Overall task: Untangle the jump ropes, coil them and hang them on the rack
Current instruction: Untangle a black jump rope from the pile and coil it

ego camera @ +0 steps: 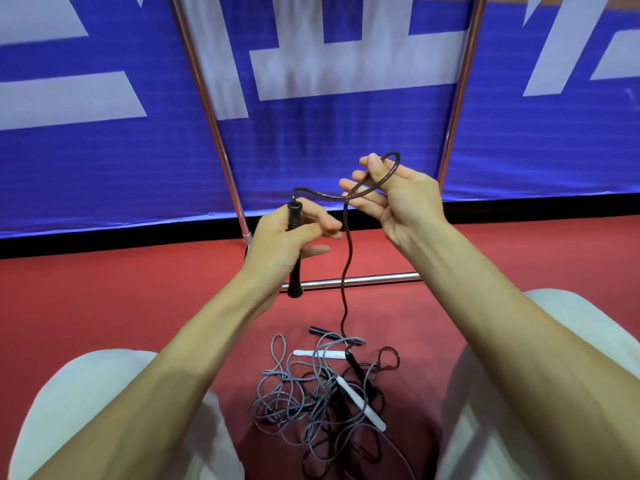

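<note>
My left hand point(284, 237) grips a black jump-rope handle point(295, 268), held nearly upright. Its black cord point(346, 258) arcs right from the handle's top into a loop round the fingers of my right hand point(398, 199), which holds that loop up. From there the cord hangs down to a tangled pile of grey and black ropes point(311, 396) on the red floor between my knees. Two white handles point(360, 403) and further black handles point(320, 331) lie in the pile. The chrome rack point(349, 281) stands just beyond my hands.
The rack's two slanted uprights point(214, 133) rise in front of a blue banner point(104, 161) with white lettering. Its bottom rail lies on the red floor point(121, 289). My knees in white trousers point(79, 410) flank the pile on both sides.
</note>
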Demonstrator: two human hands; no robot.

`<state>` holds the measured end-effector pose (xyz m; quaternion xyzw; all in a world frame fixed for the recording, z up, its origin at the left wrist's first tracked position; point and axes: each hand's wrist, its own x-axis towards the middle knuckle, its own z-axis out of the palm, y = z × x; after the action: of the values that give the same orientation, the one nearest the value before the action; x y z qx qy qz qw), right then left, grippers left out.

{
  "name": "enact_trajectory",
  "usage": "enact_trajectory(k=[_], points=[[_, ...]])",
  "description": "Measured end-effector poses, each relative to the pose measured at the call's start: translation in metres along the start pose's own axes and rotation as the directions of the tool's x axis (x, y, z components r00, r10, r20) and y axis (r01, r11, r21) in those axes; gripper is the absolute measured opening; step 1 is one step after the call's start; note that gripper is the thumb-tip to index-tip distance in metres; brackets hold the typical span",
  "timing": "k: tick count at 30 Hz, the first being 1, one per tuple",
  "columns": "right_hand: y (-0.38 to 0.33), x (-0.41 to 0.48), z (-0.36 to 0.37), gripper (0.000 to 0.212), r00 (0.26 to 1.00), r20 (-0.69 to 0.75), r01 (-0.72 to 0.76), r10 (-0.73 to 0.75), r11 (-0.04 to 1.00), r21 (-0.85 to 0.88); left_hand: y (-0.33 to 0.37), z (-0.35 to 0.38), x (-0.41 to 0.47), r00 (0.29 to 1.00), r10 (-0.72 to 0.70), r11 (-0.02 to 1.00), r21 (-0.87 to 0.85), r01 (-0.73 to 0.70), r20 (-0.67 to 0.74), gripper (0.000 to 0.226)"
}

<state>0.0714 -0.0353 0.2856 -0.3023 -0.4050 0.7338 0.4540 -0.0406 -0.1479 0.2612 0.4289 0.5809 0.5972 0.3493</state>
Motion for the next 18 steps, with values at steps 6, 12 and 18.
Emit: enact_trajectory(k=[6, 12, 18], points=[[-0.003, 0.001, 0.000, 0.012, 1.000, -0.002, -0.014, 0.015, 0.995, 0.095, -0.019, 0.002, 0.000, 0.947, -0.253, 0.954, 0.213, 0.210, 0.198, 0.024], [0.002, 0.002, -0.003, 0.012, 0.998, -0.004, -0.055, 0.056, 0.992, 0.112, -0.014, 0.011, -0.005, 0.923, -0.194, 0.963, 0.243, 0.115, 0.333, 0.014], [0.016, 0.006, -0.001, 0.017, 0.999, 0.000, -0.052, 0.053, 0.978, -0.202, -0.001, 0.014, -0.011, 0.967, -0.070, 0.996, 0.074, 0.053, 0.244, 0.014]])
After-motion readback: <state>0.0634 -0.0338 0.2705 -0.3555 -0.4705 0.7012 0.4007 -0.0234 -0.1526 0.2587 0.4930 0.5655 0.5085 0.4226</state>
